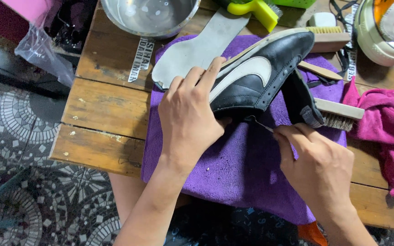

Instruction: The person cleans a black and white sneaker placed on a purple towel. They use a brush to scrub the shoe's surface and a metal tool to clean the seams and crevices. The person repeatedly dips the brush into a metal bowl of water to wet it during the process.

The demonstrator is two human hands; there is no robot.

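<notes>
A black leather sneaker (270, 68) with a white curved stripe lies on its side on a purple cloth (238, 168). My left hand (190, 114) grips the sneaker at its heel end and steadies it. My right hand (315, 164) pinches a thin pointed tool (263, 125) whose tip touches the shoe's lower edge near the opening. The shoe's black tongue (302, 100) hangs out toward my right hand. A grey insole (201, 48) lies under the shoe's far side.
The wooden table (106, 109) also carries a metal bowl (149, 16), two wooden brushes (338, 114) (327, 36), a yellow-green brush (256, 9), a magenta rag (388, 127) and a white shoe (379, 32). A patterned tile floor (23, 182) lies to the left.
</notes>
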